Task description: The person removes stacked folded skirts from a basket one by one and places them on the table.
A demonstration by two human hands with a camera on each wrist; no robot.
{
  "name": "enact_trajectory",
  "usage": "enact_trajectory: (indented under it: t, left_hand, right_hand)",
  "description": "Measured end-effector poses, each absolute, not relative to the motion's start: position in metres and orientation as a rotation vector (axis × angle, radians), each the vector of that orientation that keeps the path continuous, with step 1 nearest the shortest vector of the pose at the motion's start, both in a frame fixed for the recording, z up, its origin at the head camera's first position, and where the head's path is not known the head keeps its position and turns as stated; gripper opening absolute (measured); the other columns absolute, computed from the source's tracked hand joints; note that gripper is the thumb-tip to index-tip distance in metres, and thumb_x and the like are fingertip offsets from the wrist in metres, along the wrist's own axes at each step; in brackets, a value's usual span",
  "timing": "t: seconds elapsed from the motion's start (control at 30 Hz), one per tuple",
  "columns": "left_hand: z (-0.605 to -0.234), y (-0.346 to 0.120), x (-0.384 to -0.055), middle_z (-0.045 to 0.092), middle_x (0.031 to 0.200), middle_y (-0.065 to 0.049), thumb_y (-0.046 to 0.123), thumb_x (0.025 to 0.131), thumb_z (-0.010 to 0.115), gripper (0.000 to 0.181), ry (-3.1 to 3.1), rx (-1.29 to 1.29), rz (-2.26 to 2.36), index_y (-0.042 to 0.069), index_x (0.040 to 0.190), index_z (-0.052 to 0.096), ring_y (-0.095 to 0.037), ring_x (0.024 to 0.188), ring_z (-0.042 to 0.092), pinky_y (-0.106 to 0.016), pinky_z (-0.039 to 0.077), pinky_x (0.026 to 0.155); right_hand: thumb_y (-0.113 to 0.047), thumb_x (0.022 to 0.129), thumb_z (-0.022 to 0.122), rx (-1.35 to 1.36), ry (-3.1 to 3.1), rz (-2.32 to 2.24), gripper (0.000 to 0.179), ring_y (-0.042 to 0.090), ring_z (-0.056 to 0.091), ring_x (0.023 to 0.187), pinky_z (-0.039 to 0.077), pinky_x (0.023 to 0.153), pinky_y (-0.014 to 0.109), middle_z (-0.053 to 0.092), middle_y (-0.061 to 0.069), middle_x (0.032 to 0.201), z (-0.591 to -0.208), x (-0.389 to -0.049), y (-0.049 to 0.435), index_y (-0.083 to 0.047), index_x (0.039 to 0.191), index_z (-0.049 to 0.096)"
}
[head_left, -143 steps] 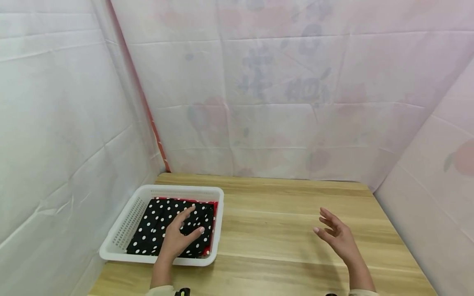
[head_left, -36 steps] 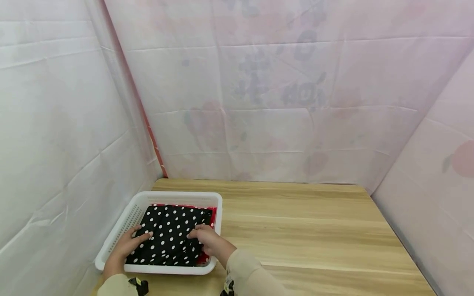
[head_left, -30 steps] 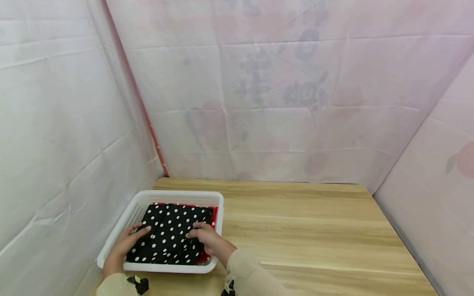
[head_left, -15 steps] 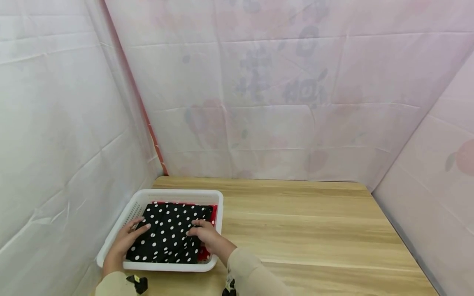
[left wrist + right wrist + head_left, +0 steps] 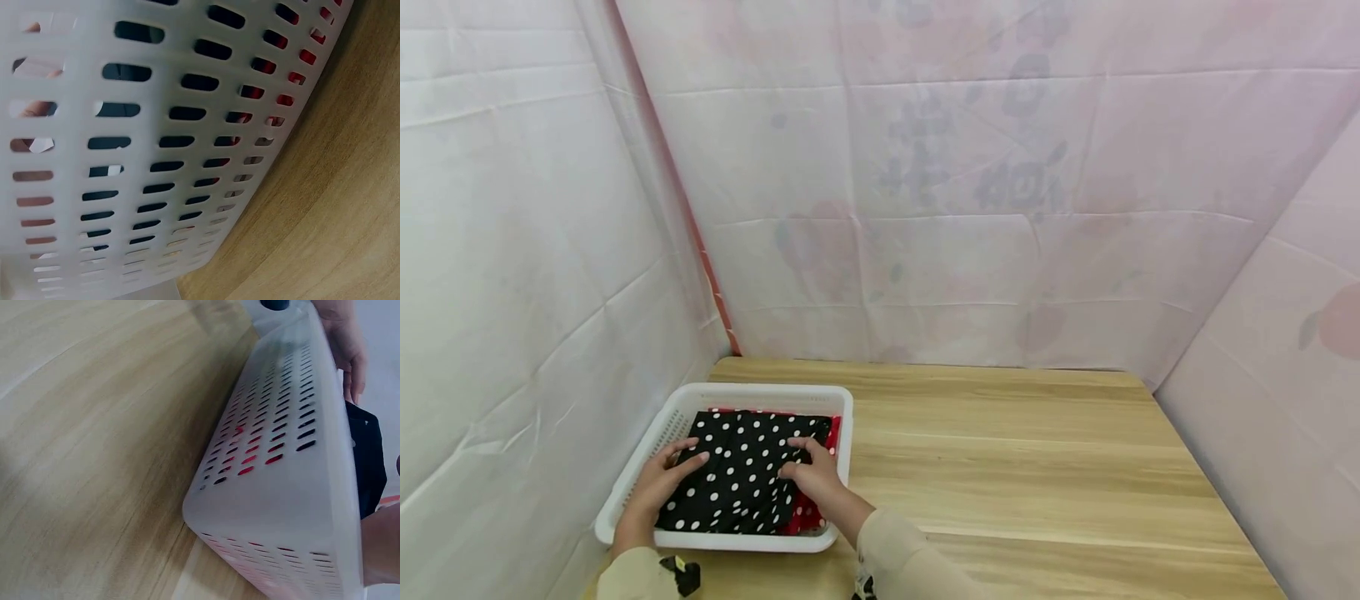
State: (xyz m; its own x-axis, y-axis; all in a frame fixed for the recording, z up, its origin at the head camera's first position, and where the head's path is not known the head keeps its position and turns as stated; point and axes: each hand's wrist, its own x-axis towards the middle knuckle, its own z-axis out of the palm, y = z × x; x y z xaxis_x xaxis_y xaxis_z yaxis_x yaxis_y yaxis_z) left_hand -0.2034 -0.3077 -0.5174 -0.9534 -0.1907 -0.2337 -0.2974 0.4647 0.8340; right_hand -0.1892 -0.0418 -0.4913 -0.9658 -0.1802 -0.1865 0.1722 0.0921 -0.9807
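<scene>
A black folded cloth with white dots (image 5: 745,467) lies in a white plastic basket (image 5: 760,543), on top of a red dotted cloth (image 5: 808,515). My left hand (image 5: 653,492) holds its left edge, thumb on top and the other fingers down at the side. At the right edge my right hand (image 5: 823,479) grips the black cloth, thumb and forefinger over its upper face. The right wrist view shows the dark cloth (image 5: 367,456) reaching above the basket rim, with the left hand (image 5: 345,350) beyond it. Through the basket wall (image 5: 156,125), the left wrist view shows dark and red fabric.
The basket stands on the left part of a wood-grain table (image 5: 1015,467), near the white sheet wall (image 5: 520,333). Another sheet (image 5: 940,208) hangs behind the table, and a third rises at the right.
Both hands, held apart and loose earlier, have come to the sides of the black cloth. In the last half second its right edge shifts left, baring more red at the front right corner.
</scene>
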Motion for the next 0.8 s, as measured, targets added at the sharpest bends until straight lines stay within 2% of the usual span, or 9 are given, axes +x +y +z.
enact_trajectory:
  t: [0.23,0.43,0.57,0.63,0.7,0.8]
  left_hand:
    - [-0.516,-0.306,-0.205,0.010,0.148,-0.030,0.043,0.083,0.067,0.081,2.468,-0.322,1.528,0.005,0.144,0.030,-0.047,0.130,0.017,-0.061,0.021,0.100]
    - [-0.515,-0.308,-0.203,0.010,0.146,-0.032,0.039,0.085,0.066,0.078,2.440,-0.245,1.440,0.006,0.145,0.029,-0.049,0.127,0.021,-0.062,0.026,0.097]
    - [-0.517,-0.314,-0.198,0.008,0.147,-0.032,0.031,0.086,0.066,0.077,2.414,-0.227,1.496,0.005,0.146,0.026,-0.046,0.127,0.022,-0.059,0.027,0.098]
    - [-0.517,-0.316,-0.196,0.007,0.148,-0.030,0.028,0.085,0.067,0.078,2.396,-0.237,1.541,0.005,0.146,0.025,-0.045,0.129,0.018,-0.059,0.022,0.100]
    - [-0.516,-0.318,-0.193,0.007,0.149,-0.028,0.026,0.085,0.068,0.079,2.374,-0.248,1.596,0.006,0.147,0.023,-0.042,0.130,0.018,-0.055,0.023,0.101]
    - [-0.511,-0.318,-0.193,0.008,0.150,-0.023,0.026,0.085,0.068,0.078,2.337,-0.264,1.684,0.010,0.148,0.023,-0.038,0.130,0.021,-0.043,0.033,0.097]
  right_hand:
    - [-0.003,0.077,0.064,0.022,1.826,-2.037,0.049,0.021,0.054,0.094,0.047,0.084,0.042,0.053,0.015,0.117,-0.494,-0.191,-0.037,-0.003,0.125,0.055]
    - [-0.001,0.079,0.063,0.033,1.697,-2.052,0.058,0.026,0.056,0.099,0.048,0.082,0.050,0.054,0.017,0.119,-0.499,-0.193,-0.041,0.002,0.134,0.045]
    - [-0.001,0.079,0.064,0.037,1.747,-2.039,0.060,0.025,0.057,0.098,0.050,0.081,0.046,0.054,0.017,0.119,-0.505,-0.194,-0.046,0.007,0.135,0.042]
    - [-0.001,0.079,0.065,0.020,1.772,-2.038,0.060,0.023,0.058,0.097,0.050,0.082,0.043,0.053,0.017,0.120,-0.507,-0.193,-0.046,0.007,0.134,0.043]
    - [-0.002,0.078,0.066,-0.016,1.794,-2.035,0.061,0.022,0.057,0.099,0.049,0.084,0.041,0.051,0.017,0.123,-0.507,-0.193,-0.045,0.007,0.134,0.042]
    - [-0.003,0.079,0.066,-0.073,1.815,-2.048,0.061,0.023,0.053,0.105,0.045,0.091,0.039,0.046,0.018,0.129,-0.503,-0.196,-0.042,0.006,0.135,0.043]
